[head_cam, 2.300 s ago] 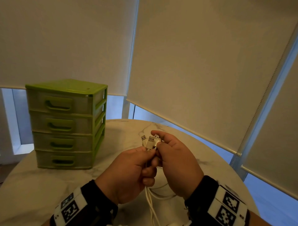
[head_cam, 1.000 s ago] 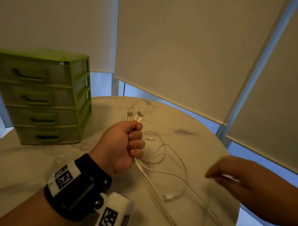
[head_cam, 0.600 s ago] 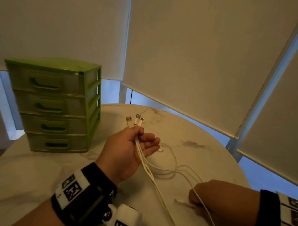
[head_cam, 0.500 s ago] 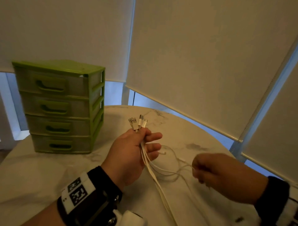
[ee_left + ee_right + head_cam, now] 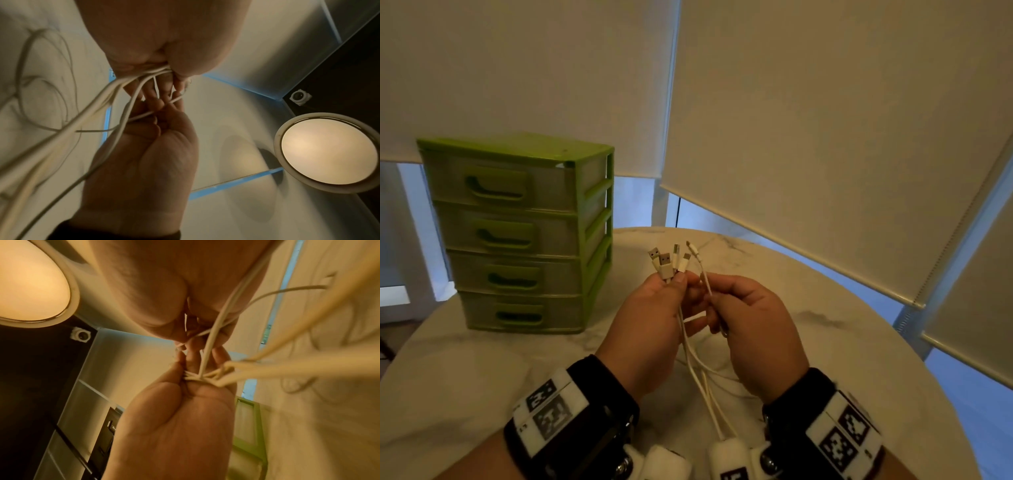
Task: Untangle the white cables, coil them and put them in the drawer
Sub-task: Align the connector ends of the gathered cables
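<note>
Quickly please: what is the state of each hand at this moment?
Left hand: closed, gripping the bundle of thin white cables just below their plugs.
Right hand: closed, pinching one thin white cable end.

— What's different from a moment ago?

— My right hand [image 5: 753, 329] was out to the side, low near the worktop [image 5: 842, 342]. It has come back up and now sits just beside my left hand [image 5: 654, 325], fingers curled round a thin cable [image 5: 703, 274].

— Which cable?

— One of the white cables [image 5: 702, 377]; its small plug now stands beside the plugs [image 5: 666, 262] sticking up from my left hand. Earlier that end lay off to the right.

— And the left hand?

— Half a second ago its fingers were spread loosely. Now thumb and fingers pinch the bundle just under the plugs.
</note>
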Tool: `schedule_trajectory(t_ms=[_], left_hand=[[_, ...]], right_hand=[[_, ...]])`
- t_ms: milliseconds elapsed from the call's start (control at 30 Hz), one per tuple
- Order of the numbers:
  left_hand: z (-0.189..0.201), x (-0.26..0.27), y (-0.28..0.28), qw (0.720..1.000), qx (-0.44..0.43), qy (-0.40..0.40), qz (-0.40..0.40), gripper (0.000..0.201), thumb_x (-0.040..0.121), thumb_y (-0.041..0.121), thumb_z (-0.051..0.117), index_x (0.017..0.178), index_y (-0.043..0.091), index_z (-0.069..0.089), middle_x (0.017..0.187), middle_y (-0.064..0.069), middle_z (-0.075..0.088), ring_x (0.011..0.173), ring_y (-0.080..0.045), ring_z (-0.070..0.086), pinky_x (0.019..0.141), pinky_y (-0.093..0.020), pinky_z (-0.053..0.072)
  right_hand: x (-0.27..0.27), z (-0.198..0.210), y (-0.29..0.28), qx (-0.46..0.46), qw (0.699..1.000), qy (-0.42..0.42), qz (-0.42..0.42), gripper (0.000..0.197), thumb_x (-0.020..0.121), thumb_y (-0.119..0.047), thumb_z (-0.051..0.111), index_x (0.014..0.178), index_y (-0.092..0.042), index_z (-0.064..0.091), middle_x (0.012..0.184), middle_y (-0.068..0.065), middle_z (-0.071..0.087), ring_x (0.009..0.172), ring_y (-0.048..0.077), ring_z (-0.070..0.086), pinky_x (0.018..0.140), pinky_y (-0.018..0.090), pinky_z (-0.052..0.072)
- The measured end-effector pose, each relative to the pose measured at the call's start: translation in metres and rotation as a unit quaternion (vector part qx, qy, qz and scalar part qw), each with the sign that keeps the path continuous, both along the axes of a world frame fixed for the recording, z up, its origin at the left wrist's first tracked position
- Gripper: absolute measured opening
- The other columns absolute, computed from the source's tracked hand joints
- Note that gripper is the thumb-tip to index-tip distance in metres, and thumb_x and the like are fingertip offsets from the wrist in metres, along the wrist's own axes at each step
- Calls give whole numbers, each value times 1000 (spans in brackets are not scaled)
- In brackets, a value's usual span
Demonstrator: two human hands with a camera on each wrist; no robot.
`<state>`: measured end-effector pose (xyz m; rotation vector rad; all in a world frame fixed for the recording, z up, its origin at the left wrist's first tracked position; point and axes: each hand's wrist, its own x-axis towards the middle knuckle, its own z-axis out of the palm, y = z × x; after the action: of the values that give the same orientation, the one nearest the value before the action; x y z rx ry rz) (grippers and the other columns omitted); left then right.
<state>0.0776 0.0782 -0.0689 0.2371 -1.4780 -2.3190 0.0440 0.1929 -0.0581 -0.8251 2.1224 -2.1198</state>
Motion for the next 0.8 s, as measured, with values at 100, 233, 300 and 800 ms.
schedule_trajectory(t_ms=[100, 233, 300, 800], left_hand=[[0, -1, 2, 1000, -23, -1, 16, 24, 102, 24, 44, 99, 10, 64, 81, -7, 76, 76, -22, 71, 64, -35, 56], [1, 2, 4, 998, -52, -8, 34, 24, 100, 24, 48, 96, 9, 65, 64, -3, 68, 49, -11, 60, 45, -24, 49], [2, 4, 6, 998, -57, -3, 31, 25, 100, 26, 48, 97, 7, 65, 62, -8, 62, 45, -13, 53, 41, -24, 46], [-3, 0, 7, 999, -40, -2, -21, 27, 102, 24, 43, 104, 6, 62, 96, -8, 78, 69, -21, 68, 52, -31, 49]], right_hand=[[-2, -10, 0, -11, 1000, -9, -3, 30, 91, 2, 54, 103, -16, 75, 73, 8, 71, 57, 9, 58, 56, 18, 48], [0, -18, -1, -38, 999, -25, 11, 21, 91, 2, 58, 105, -9, 67, 78, 16, 70, 60, 11, 64, 58, 18, 50], [2, -20, -3, -35, 999, -20, 20, 20, 90, 3, 59, 104, -9, 67, 73, 11, 68, 61, 12, 63, 60, 19, 51], [-4, -30, -3, -6, 1000, -10, -18, 10, 87, 2, 61, 80, 0, 54, 68, 8, 68, 59, 17, 65, 57, 30, 52]])
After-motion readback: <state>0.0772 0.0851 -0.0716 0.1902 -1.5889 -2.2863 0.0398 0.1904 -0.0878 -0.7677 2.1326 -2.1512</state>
